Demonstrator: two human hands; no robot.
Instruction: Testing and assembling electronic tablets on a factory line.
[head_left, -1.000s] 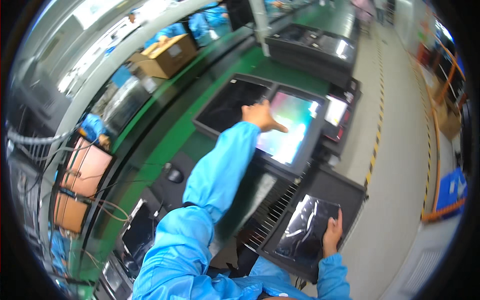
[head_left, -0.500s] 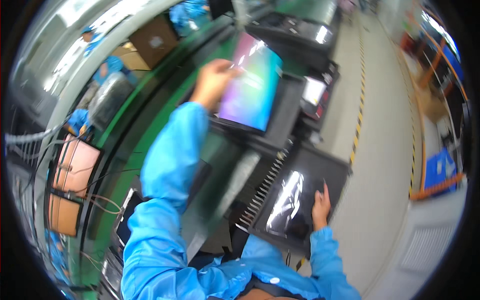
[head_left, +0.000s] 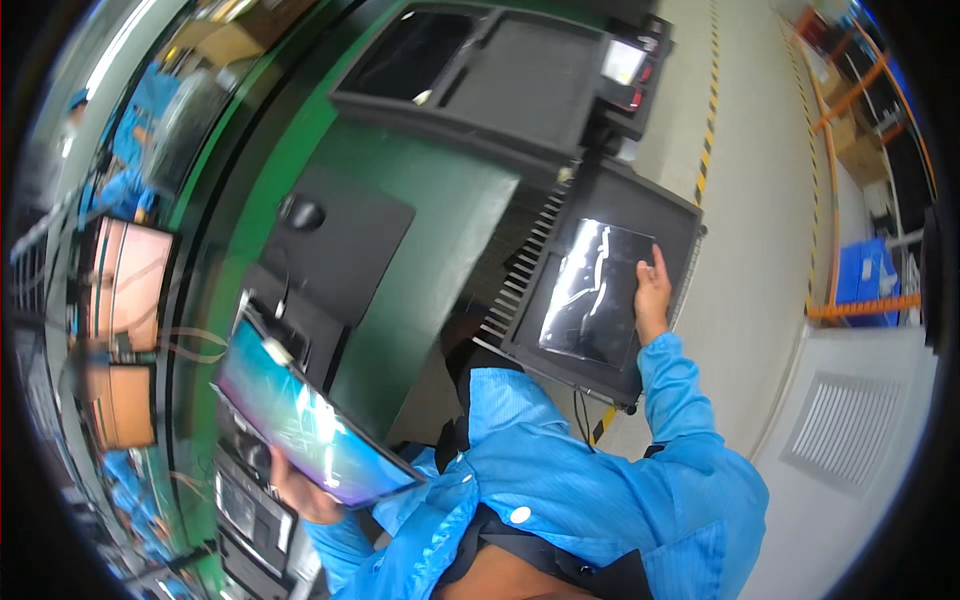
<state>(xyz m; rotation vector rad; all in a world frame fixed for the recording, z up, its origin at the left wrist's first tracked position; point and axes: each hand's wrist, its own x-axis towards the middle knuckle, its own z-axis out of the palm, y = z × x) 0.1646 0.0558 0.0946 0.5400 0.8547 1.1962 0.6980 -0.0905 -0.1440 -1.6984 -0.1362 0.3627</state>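
Note:
At the lower left my left hand (head_left: 305, 490) is closed on the lower edge of a flat display panel (head_left: 325, 445). The panel shows a blue, green and purple picture and tilts over the bench, close to my body. A small white connector (head_left: 277, 350) lies at its upper edge. On my right, a second panel (head_left: 600, 295), dark and glossy with bright reflections, lies flat in a black tray (head_left: 530, 330). My right hand (head_left: 652, 298) rests at that panel's right edge, its index finger stretched out.
A two-part black tray (head_left: 540, 75) with a dark panel in its left part sits at the far end of the green bench (head_left: 440, 240). A mouse (head_left: 301, 211) lies on a dark mat (head_left: 350, 240). Left stand pinkish screens (head_left: 130, 285); striped floor tape (head_left: 708, 130) runs on the right.
My left hand has brought the lit panel from above the far tray back to the lower left, near my body. My right hand has stayed by the dark panel. The view has shifted.

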